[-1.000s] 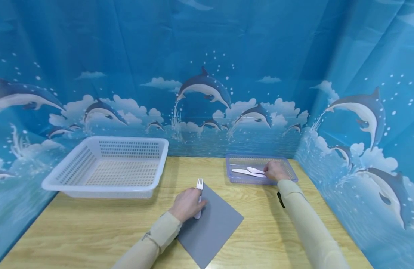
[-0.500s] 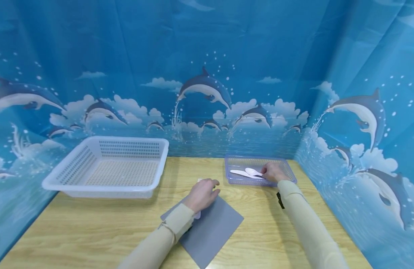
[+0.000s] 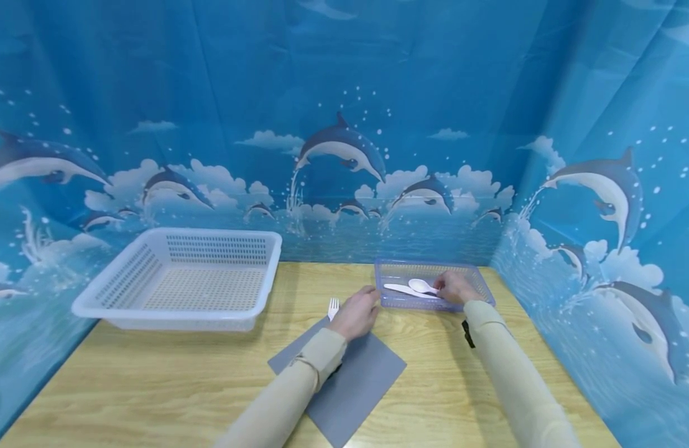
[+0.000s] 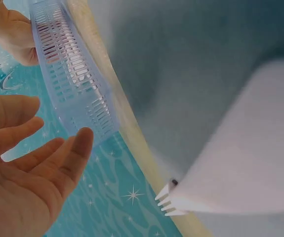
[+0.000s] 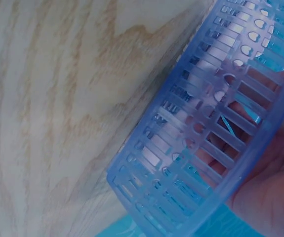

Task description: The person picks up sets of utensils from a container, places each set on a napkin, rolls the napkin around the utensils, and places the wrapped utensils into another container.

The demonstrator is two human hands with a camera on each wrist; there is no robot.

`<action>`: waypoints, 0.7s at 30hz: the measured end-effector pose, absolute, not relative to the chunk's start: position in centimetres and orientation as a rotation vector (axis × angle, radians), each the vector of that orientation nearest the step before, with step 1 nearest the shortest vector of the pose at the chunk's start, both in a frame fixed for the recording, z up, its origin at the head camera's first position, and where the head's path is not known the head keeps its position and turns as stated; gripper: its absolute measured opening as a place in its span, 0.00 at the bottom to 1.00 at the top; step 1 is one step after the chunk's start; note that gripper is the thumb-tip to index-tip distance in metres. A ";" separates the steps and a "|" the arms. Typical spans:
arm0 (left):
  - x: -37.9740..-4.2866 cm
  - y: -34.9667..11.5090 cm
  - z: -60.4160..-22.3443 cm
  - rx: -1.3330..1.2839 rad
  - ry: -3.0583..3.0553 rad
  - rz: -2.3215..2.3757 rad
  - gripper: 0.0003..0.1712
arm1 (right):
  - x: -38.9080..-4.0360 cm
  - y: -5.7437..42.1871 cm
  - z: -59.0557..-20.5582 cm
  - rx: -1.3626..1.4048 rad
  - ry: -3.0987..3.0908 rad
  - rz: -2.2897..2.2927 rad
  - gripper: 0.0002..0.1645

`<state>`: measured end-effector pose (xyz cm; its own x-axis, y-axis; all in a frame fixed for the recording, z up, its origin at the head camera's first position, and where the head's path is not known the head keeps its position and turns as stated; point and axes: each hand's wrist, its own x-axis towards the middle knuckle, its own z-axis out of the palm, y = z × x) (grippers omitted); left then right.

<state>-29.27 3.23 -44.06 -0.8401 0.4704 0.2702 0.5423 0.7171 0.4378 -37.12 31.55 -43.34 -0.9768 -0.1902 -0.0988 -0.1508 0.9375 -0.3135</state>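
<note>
My right hand (image 3: 456,287) reaches into a purple see-through basket (image 3: 389,301) at the back right and pinches the handle of a white plastic spoon (image 3: 420,285). A white plastic knife (image 3: 403,289) lies beside the spoon in that basket. In the right wrist view, the slotted basket wall (image 5: 181,148) partly hides the curled fingers. My left hand (image 3: 356,314) is off the table, fingers loosely spread and empty, near the basket's front left corner. Below it a white plastic fork (image 3: 333,307) lies on a grey square sheet (image 3: 358,392); the forearm covers most of its handle.
A large white slotted basket (image 3: 179,321) stands at the back left of the wooden table (image 3: 154,379). Blue curtains (image 3: 238,81) printed with dolphins hang behind the table and along its sides.
My left hand has let go of the fork and moved right toward the purple basket. The fork stays on the grey sheet. My right hand, the spoon and the purple basket have shifted slightly.
</note>
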 end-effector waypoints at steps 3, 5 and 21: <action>-29.3 3.5 -44.2 -0.843 -2.782 -0.757 0.22 | -37.1 31.5 -43.4 -0.291 2.971 -0.462 0.08; -29.3 3.6 -44.3 -0.834 -2.796 -0.742 0.23 | -37.1 31.5 -43.4 -0.312 2.972 -0.462 0.07; -29.3 3.9 -44.7 -0.830 -2.838 -0.678 0.26 | -37.3 30.8 -43.4 -0.335 3.017 -0.510 0.05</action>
